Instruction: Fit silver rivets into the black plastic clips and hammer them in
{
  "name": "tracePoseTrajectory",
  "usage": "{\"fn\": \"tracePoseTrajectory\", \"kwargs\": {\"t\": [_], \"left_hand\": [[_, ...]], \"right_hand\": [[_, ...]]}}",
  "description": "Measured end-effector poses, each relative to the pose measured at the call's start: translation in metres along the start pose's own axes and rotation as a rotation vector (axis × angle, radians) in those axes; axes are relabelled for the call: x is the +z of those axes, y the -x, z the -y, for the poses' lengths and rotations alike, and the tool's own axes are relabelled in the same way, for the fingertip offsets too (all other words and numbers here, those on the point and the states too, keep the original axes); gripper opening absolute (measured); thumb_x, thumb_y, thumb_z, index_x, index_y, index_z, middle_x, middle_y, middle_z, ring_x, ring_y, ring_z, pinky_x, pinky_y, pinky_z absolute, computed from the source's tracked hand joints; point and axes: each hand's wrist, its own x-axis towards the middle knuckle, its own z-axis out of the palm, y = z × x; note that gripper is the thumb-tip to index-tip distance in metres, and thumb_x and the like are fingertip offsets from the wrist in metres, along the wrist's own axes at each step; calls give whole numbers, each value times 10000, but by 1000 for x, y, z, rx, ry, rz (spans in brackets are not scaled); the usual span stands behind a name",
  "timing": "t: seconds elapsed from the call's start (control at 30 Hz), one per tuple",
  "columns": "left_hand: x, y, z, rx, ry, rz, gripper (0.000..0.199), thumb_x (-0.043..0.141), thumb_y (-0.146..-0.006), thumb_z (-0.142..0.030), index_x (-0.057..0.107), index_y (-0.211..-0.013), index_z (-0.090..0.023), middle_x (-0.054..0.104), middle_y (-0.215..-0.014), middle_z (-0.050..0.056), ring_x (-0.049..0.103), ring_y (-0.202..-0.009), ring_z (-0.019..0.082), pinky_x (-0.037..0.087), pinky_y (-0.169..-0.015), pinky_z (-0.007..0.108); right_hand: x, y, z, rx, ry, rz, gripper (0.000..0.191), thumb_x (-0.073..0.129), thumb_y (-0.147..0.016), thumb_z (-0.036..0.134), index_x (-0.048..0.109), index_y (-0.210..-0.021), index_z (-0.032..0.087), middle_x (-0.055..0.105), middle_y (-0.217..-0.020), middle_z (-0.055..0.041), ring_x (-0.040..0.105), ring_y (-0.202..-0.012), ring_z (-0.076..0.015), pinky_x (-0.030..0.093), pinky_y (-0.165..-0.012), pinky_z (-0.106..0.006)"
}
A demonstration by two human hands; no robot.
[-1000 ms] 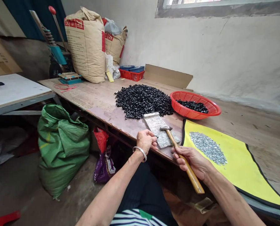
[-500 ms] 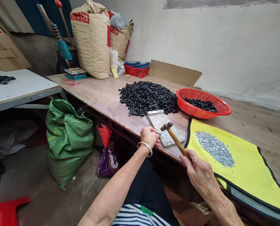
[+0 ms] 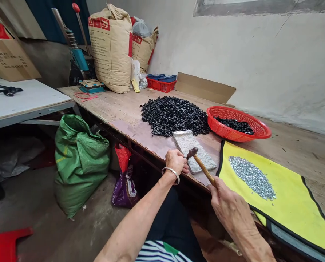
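Observation:
My right hand (image 3: 228,205) is closed round the wooden handle of a hammer (image 3: 203,168). The hammer's dark head is low over the near left part of a grey stone slab (image 3: 196,151), right beside my left fingertips. My left hand (image 3: 175,161), with a bangle at the wrist, is pinched at the slab's left edge. A small dark piece seems to be between its fingers, mostly hidden by them and the hammer head. Behind the slab lies a heap of small black parts (image 3: 175,114). Small shiny metal pieces (image 3: 251,178) are spread on a yellow cloth (image 3: 288,196) to the right.
A red plastic basket (image 3: 260,127) holding more black parts stands behind the cloth. Large paper sacks (image 3: 110,54) and a blue-green hand press (image 3: 79,60) are at the back left. A green sack (image 3: 80,163) and a purple bag (image 3: 124,187) stand below the table's front edge.
The hammer head has come down and left, from above the slab to beside my left fingertips. My left hand stays pinched in about the same place. The camera view has shifted slightly.

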Motion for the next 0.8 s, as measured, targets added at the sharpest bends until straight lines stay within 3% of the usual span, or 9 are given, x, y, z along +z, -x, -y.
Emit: {"fn": "tracePoseTrajectory", "kwargs": {"t": [0.17,0.27,0.43,0.53,0.7,0.8], "left_hand": [[-1,0,-1,-22,9,15,205,616,-632,-38,462,-583,-164,457,-282,-47,495,-270,133,469,-325,236],[-2,-1,-2,-22,7,21,199,629,-629,-54,466,-587,-163,461,-288,-46,492,-264,135,463,-318,239],[-3,-1,-1,0,9,28,185,617,-626,-56,469,-595,-162,465,-303,-52,500,-274,132,464,-320,234],[-4,-1,1,37,17,33,171,593,-622,-38,476,-597,-159,472,-314,-53,498,-281,121,467,-324,224],[-4,0,1,72,29,38,178,585,-600,-24,474,-555,-156,472,-320,-52,492,-289,109,465,-320,215],[-5,1,3,77,48,45,171,588,-593,-31,477,-554,-154,482,-330,-48,493,-289,109,458,-312,208]], "right_hand": [[-10,-4,0,54,-121,-96,285,369,-835,338,597,-951,211,678,-775,-104,611,-593,-229,383,-525,-305],[-14,-12,-3,197,-265,-34,266,418,-784,362,589,-922,211,647,-736,-88,574,-562,-214,393,-526,-320],[-1,-27,-14,558,-1002,287,330,566,-699,419,511,-960,223,442,-537,64,366,-360,-95,284,-309,-224],[6,-33,-15,592,-1273,292,481,657,-643,402,481,-1053,224,446,-542,90,333,-350,-61,263,-277,-178],[9,-46,-13,593,-1295,353,463,637,-630,346,504,-1048,201,446,-520,89,335,-348,-60,291,-265,-172],[9,-49,-18,518,-1069,426,444,558,-697,355,496,-1115,218,470,-507,73,415,-352,-103,350,-296,-213]]}}
